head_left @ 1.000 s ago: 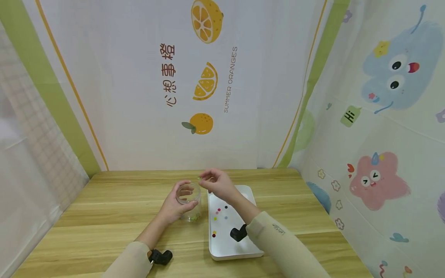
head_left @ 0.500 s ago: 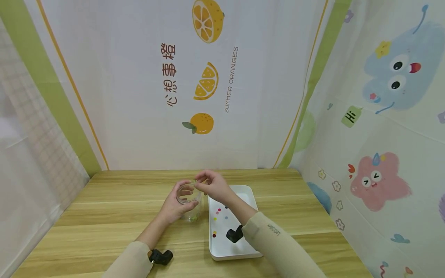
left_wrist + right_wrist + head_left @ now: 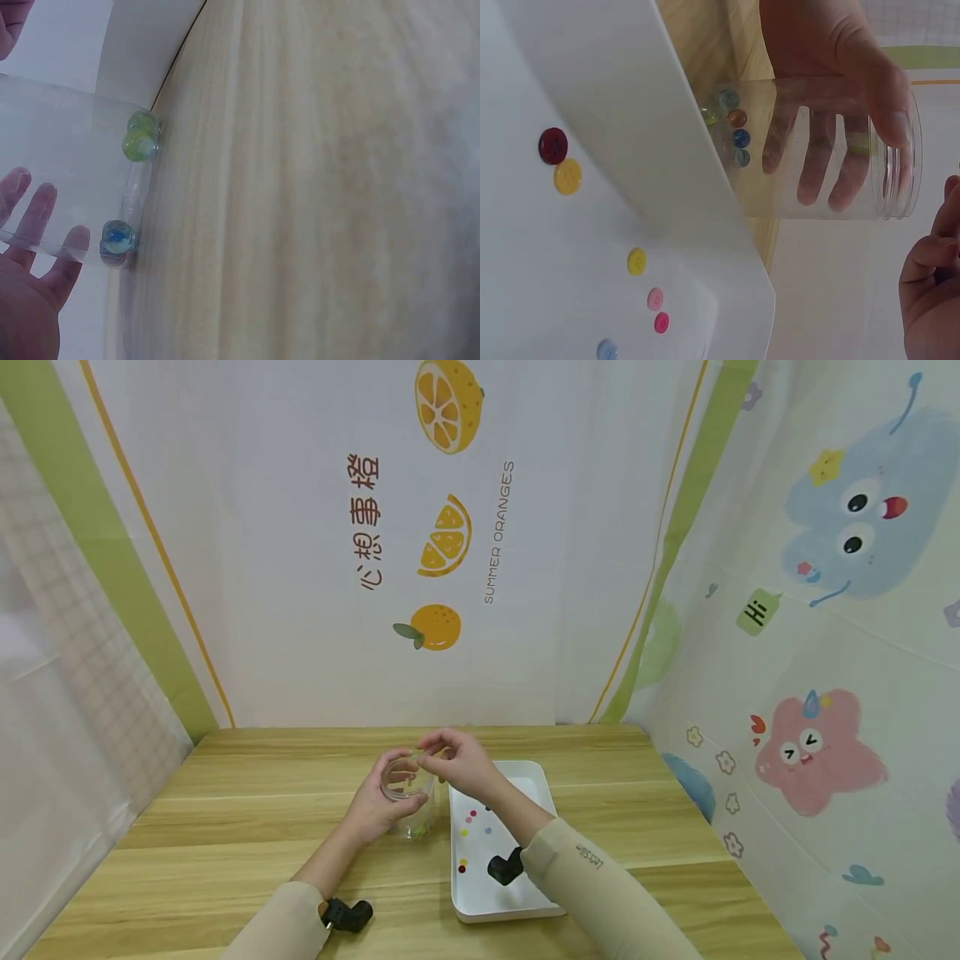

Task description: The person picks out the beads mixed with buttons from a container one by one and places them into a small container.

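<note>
My left hand [image 3: 378, 802] grips a clear plastic jar [image 3: 406, 787] standing on the wooden table [image 3: 225, 827]; its fingers [image 3: 832, 82] wrap the wall. Several glass marbles [image 3: 733, 135] lie at the jar's bottom, among them a green marble [image 3: 140, 136] and a blue marble [image 3: 116, 237]. My right hand [image 3: 424, 757] hovers over the jar's mouth with curled fingers [image 3: 930, 277], and it seems to pinch a small green piece [image 3: 418, 752]. To the right of the jar lies a white tray [image 3: 517, 902] with several coloured buttons [image 3: 568, 176].
Printed cloth walls close in the table at the back and on the right. Black wrist camera mounts [image 3: 349, 913] sit on both forearms. Bare wood stretches left of the jar and in front of it.
My right hand has moved left from above the tray's corner to over the jar's mouth. The left hand and the jar have stayed put.
</note>
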A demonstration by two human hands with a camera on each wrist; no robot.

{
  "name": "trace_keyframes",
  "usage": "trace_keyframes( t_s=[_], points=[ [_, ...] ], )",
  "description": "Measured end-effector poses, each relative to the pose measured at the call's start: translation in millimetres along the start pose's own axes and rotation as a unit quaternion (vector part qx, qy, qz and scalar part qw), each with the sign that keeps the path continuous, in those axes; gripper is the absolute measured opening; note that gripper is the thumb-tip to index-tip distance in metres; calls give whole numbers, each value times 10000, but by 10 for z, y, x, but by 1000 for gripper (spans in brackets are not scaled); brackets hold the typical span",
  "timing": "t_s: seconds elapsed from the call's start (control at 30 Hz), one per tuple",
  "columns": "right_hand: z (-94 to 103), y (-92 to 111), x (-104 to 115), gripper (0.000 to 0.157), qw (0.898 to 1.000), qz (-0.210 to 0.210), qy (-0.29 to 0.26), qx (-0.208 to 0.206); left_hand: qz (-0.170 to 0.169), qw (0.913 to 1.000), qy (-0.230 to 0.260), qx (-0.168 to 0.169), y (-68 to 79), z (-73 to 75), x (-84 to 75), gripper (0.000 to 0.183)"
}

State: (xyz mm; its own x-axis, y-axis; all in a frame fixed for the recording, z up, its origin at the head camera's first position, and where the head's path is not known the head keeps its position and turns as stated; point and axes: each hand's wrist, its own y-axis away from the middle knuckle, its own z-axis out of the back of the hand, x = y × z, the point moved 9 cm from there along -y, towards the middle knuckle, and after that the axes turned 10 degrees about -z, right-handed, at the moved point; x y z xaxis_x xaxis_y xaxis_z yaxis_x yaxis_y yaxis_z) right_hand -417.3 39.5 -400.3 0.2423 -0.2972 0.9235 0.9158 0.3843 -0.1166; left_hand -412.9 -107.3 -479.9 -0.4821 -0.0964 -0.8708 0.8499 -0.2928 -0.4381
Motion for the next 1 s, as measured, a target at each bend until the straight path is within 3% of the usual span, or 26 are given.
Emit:
trace_keyframes(
  t_s=[0.27,1.0],
  points=[
    [45,0,-71,33,10000,-28,-62,24,-11,10000,21,31,-1,4,0,74],
    [249,93,-194,28,9994,-297,-134,-107,3,9999,-151,84,10,55,-42,91]
  ],
)
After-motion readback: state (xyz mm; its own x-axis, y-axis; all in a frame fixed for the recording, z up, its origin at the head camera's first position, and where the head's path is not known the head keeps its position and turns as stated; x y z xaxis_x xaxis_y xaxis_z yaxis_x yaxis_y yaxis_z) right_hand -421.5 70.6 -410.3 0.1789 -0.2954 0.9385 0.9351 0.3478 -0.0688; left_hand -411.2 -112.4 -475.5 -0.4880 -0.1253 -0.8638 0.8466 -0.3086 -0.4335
